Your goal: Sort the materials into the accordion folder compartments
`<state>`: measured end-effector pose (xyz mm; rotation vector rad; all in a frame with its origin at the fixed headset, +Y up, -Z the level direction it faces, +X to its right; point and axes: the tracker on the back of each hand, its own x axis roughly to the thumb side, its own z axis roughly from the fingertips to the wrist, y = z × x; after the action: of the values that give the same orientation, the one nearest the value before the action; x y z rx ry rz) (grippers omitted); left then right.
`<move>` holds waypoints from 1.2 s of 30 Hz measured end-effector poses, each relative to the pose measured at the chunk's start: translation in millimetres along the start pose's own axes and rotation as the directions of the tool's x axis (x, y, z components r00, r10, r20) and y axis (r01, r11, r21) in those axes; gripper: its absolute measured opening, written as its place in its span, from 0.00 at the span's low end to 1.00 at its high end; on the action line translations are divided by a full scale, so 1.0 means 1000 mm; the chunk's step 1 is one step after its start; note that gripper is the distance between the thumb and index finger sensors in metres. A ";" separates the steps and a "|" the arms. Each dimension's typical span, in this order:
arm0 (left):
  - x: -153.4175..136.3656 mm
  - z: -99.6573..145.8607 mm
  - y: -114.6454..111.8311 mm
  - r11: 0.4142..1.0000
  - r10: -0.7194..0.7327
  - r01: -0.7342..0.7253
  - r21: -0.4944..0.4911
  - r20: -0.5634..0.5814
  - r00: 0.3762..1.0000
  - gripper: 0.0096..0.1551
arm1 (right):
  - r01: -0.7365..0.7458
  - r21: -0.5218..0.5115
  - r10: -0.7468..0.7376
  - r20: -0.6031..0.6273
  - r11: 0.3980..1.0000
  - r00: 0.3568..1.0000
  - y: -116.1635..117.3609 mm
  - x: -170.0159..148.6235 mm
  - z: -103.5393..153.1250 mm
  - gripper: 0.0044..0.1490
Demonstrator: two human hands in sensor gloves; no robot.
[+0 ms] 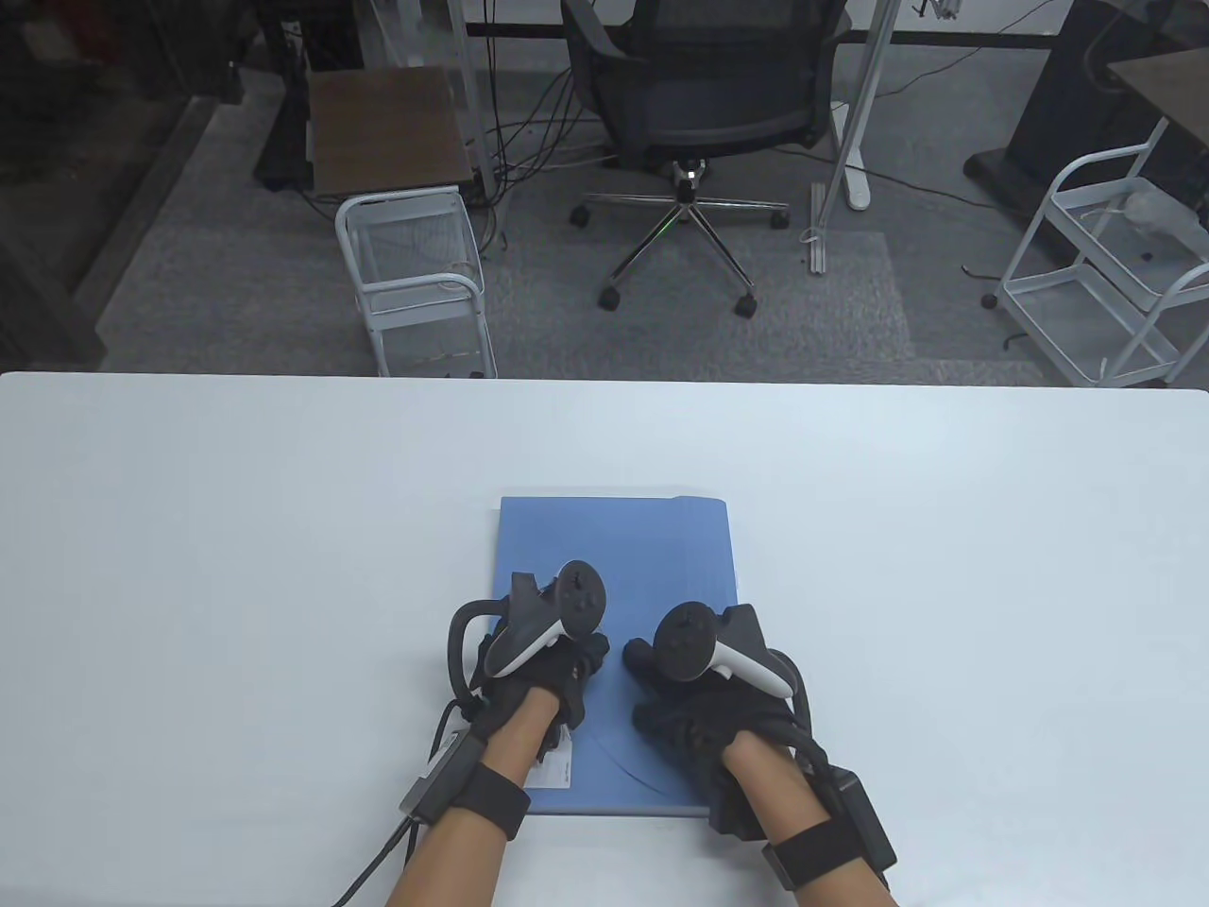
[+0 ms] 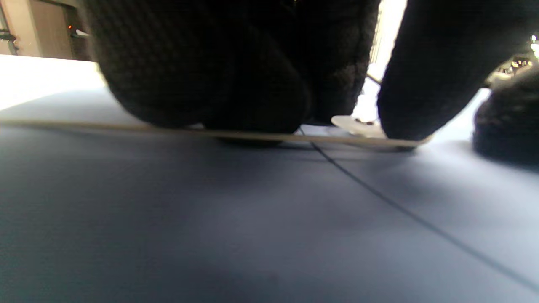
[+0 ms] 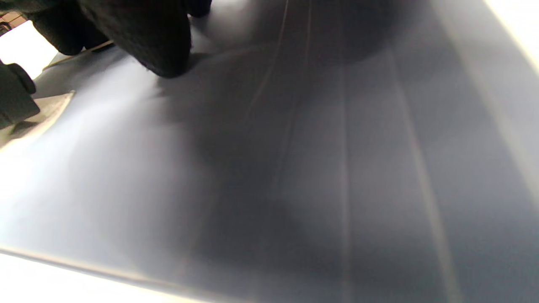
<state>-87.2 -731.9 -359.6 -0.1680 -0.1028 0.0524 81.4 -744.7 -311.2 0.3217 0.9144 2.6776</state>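
Note:
A blue accordion folder [image 1: 614, 548] lies flat and closed on the white table [image 1: 189, 567], near its front edge. My left hand [image 1: 578, 661] rests on the folder's left half. In the left wrist view its fingertips [image 2: 236, 92] and thumb press on the thin edge of the flap [image 2: 105, 126], beside a small white clasp [image 2: 358, 124]. My right hand [image 1: 647, 666] rests on the folder's right half. In the right wrist view one fingertip [image 3: 160, 46] presses on the blue cover [image 3: 316, 168]. No loose materials are in view.
A white label [image 1: 557, 767] sticks out at the folder's near left edge. Beyond the table's far edge stand an office chair [image 1: 699, 123], a white wire cart [image 1: 416, 274] at left and another [image 1: 1105, 274] at right.

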 end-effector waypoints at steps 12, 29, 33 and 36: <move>0.005 -0.013 -0.001 0.999 0.012 -0.006 0.035 -0.167 0.986 0.24 | 0.004 -0.009 -0.004 0.017 1.000 1.000 -0.001 -0.003 0.001 0.41; -0.055 0.032 0.015 0.955 0.292 -0.285 0.084 -0.083 0.953 0.22 | 0.069 0.019 -0.070 0.052 0.997 0.996 -0.004 -0.003 0.004 0.41; -0.066 0.049 0.034 0.906 0.391 -0.399 0.145 0.077 0.917 0.27 | 0.070 -0.078 -0.061 0.109 0.995 0.992 -0.016 0.001 0.019 0.40; -0.071 0.066 0.050 0.880 0.391 -0.430 0.201 0.208 0.897 0.29 | 0.113 -0.161 -0.086 0.168 0.980 0.982 -0.028 0.002 0.040 0.39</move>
<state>-167.1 -676.1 -310.7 0.0634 -0.2207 0.5059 97.3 -700.7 -297.8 0.4335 0.6327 2.5714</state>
